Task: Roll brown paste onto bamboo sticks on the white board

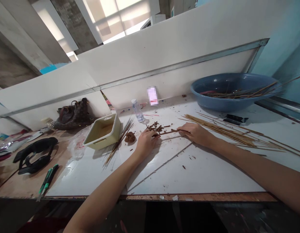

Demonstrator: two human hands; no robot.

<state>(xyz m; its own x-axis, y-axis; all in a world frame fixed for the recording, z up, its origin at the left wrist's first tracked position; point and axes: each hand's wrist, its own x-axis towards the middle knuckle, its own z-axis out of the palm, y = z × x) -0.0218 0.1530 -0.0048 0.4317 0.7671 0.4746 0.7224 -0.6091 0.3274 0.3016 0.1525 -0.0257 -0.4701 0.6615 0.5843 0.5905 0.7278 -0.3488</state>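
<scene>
A thin brown stick [168, 132] runs between my two hands, a little above the white tabletop. My left hand [147, 140] has its fingers closed round the left end. At the other end, my right hand [192, 132] pinches the stick between thumb and fingers. Just beyond it lies a loose pile of short dark brown pieces [157, 127]. Left of my left hand sits a brown crumbly lump [130, 137]. A bundle of long tan sticks [220, 131] lies beyond and to the right of my right hand.
A blue basin [227, 103] with long sticks stands at the back right. A clear bottle [138, 111] and a cream bin [101, 142] are to the left, with thin dark sticks [118, 142] beside the bin. Green-and-black cutters [48, 178], a black headset [36, 158] and a brown bag [74, 116] lie farther left.
</scene>
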